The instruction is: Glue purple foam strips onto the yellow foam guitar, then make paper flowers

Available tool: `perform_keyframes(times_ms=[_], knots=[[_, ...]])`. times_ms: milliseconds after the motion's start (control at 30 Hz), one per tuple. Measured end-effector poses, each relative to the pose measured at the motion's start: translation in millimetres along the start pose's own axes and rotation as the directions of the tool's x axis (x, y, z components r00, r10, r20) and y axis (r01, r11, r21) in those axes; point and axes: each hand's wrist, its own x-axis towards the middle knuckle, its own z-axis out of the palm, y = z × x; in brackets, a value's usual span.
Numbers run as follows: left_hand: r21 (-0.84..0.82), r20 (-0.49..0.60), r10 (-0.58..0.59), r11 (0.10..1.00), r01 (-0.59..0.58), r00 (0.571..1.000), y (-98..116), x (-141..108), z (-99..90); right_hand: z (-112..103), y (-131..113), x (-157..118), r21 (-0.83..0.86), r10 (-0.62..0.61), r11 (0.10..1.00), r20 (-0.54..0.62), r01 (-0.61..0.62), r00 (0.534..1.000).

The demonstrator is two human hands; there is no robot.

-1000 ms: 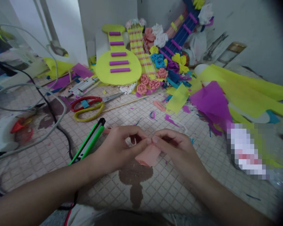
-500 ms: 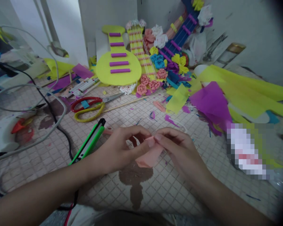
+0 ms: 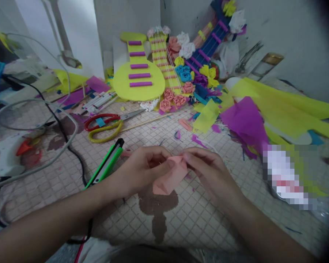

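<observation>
A small piece of salmon-pink crepe paper (image 3: pixel 170 178) is held between my two hands, over the near middle of the table. My left hand (image 3: pixel 144 170) pinches its upper left edge between thumb and fingers. At the paper's upper right corner, my right hand (image 3: pixel 205 166) closes thumb and fingertips on it. The lower part of the paper hangs free and looks creased. Next to my left forearm lies a green utility knife (image 3: pixel 107 162). Beyond it rest scissors (image 3: pixel 105 128) with one red and one yellow handle.
A white glue gun (image 3: pixel 9 155) and its cables lie at left. Yellow paper guitars (image 3: pixel 139 82) stand at the back, beside a blue one (image 3: pixel 208 45) with paper flowers. Purple paper (image 3: pixel 245 118) and yellow strips (image 3: pixel 287 106) spread at right. A thin stick (image 3: pixel 148 121) lies behind the hands.
The pink paper has turned so that more of its face shows, its lower end shifting slightly left. Both hands still grip it, with small finger movements.
</observation>
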Motion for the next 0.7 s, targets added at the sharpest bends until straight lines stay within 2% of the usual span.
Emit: perform_keyframes(times_ms=[67, 133, 167, 233, 300, 400, 467, 533, 600, 700], knots=[[-0.018, -0.016, -0.022, 1.0, 0.022, 1.0, 0, 1, -1.6, -1, -2, 0, -0.028, -0.054, 0.998, 0.029, 0.055, 0.998], [-0.04, -0.039, -0.038, 0.999, 0.037, 0.998, -1, 3, -4.3, -2, -3, 0, -0.154, -0.22, 0.962, 0.045, 0.225, 0.974], [-0.05, -0.049, -0.039, 0.998, 0.037, 0.998, -1, 4, -5.8, -2, -4, 1, -0.251, -0.338, 0.906, 0.053, 0.341, 0.94], [-0.05, -0.061, -0.023, 0.999, 0.02, 0.998, -2, 7, -8.7, -4, -5, 2, -0.446, -0.545, 0.72, 0.109, 0.531, 0.831], [-0.001, -0.054, 0.015, 1.0, -0.015, 0.998, -2, 9, -10.9, -5, -4, 3, -0.565, -0.649, 0.539, 0.195, 0.625, 0.735], [0.134, -0.078, 0.076, 0.989, -0.065, 0.994, -1, 10, -13.1, -6, -4, 5, -0.626, -0.698, 0.406, 0.259, 0.666, 0.668], [0.198, -0.142, 0.116, 0.976, -0.087, 0.983, 3, 11, -15.3, -5, -5, 4, -0.668, -0.719, 0.359, 0.248, 0.652, 0.649], [0.248, -0.197, 0.165, 0.962, -0.113, 0.967, 9, 10, -19.4, -3, -6, -2, -0.729, -0.733, 0.312, 0.224, 0.609, 0.643], [0.315, -0.207, 0.237, 0.935, -0.164, 0.949, 17, 8, -25.1, 0, -3, -14, -0.788, -0.738, 0.263, 0.207, 0.556, 0.642], [0.446, -0.177, 0.347, 0.862, -0.239, 0.921, 27, -5, -32.2, 5, 9, -37, -0.839, -0.702, 0.225, 0.214, 0.496, 0.68]])
